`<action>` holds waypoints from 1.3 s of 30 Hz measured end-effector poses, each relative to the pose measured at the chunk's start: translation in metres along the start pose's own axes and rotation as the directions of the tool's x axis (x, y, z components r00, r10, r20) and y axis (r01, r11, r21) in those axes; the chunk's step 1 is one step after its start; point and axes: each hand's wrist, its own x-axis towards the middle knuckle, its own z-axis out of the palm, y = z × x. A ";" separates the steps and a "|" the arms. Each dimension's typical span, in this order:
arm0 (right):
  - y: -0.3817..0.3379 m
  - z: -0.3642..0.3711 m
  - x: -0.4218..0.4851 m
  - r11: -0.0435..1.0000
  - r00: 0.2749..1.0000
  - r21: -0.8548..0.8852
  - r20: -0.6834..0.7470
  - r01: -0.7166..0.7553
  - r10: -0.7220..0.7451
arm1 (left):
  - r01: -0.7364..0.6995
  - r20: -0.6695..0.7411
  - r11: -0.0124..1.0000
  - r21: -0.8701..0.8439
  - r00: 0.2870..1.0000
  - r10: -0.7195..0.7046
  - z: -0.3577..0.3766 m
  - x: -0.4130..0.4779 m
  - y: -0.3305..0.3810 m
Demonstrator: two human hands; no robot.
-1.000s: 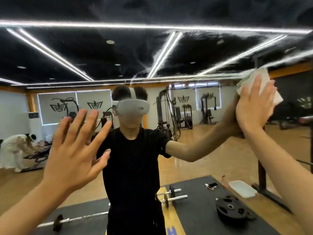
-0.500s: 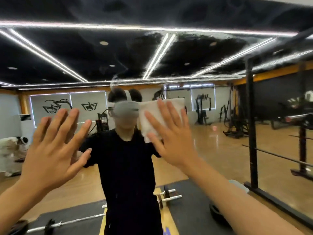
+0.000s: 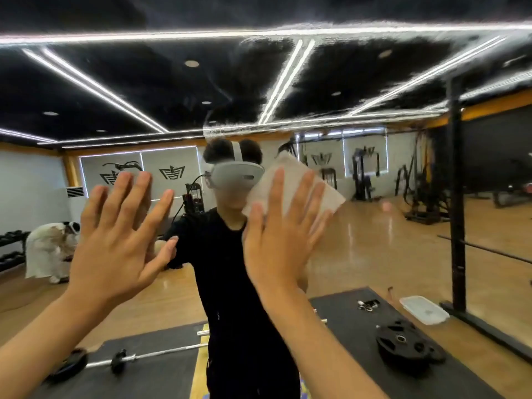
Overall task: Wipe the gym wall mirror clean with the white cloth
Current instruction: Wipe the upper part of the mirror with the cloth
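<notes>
Much of the cloth [image 3: 293, 182] is covered by the right hand [image 3: 276, 243]; only its upper part and its right corner are seen past the fingers. The cloth is pressed flat on the mirror [image 3: 374, 249] by this hand, whose fingers are straight and spread, not curled around it. It lies in the middle of the part of the glass that is in view, just beside the reflected headset [image 3: 236, 177], and part of the reflected face is hidden by it. The left hand [image 3: 115, 249] is held up flat with spread fingers and nothing is held in it; whether the palm touches the glass cannot be told. The left forearm [image 3: 34, 341] and the right forearm [image 3: 325, 347] are cut off by the lower edge of the view. The edges of the mirror cannot be made out, and the upper part of the view is smeared.

A gym room is reflected in the mirror, with a wooden floor [image 3: 144, 306], a black ceiling [image 3: 230, 76] and long strips of light [image 3: 283, 82]. Black mats [image 3: 345, 326] are laid on the floor. A barbell [image 3: 149, 355] lies on the left mat, partly hidden behind the person in black [image 3: 230, 283]. Weight plates [image 3: 403, 344] are stacked near the right edge of the right mat, and a white tray [image 3: 424, 309] is set on the floor just beside that edge. A black post [image 3: 457, 197] stands at the right. At the far left a person in white [image 3: 46, 249] is bent over; the details there are too blurred to be told.
</notes>
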 end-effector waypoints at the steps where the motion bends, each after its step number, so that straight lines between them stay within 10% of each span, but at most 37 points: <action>1: -0.015 0.007 -0.020 0.993 0.991 -0.004 0.062 0.119 -0.118 | -0.006 0.012 1.000 -0.003 1.000 0.006 -0.001 0.000 -0.002; 7: 0.079 -0.018 0.005 0.800 0.795 -0.061 0.181 0.596 -0.579 | -0.036 -0.003 0.999 -0.001 0.999 0.036 0.002 -0.003 -0.008; 12: 0.183 -0.071 0.088 0.978 0.998 -0.199 -0.010 0.057 -0.060 | -0.010 -0.023 1.000 0.008 1.000 0.010 0.012 -0.004 -0.007; 17: 0.112 -0.038 0.068 0.922 0.907 -0.057 -0.210 -0.383 0.364 | -0.015 -0.035 0.999 0.048 0.999 0.017 0.013 -0.005 -0.006; 22: 0.001 0.009 -0.044 0.995 0.993 -0.019 0.071 0.093 -0.092 | -0.016 -0.039 1.000 -0.003 0.999 0.016 0.002 -0.003 -0.002; 27: 0.060 0.001 -0.048 0.820 0.810 -0.048 0.194 0.571 -0.553 | -0.008 0.001 1.000 0.011 1.000 0.008 0.008 -0.006 -0.006; 33: 0.115 -0.046 0.063 0.932 0.956 -0.211 0.089 0.293 -0.281 | 0.007 -0.026 1.000 0.030 1.000 -0.006 0.000 -0.001 0.003; 39: 0.009 -0.024 0.148 0.960 0.977 -0.196 -0.022 0.202 -0.210 | 0.008 -0.018 0.999 0.041 1.000 -0.008 0.002 -0.003 0.002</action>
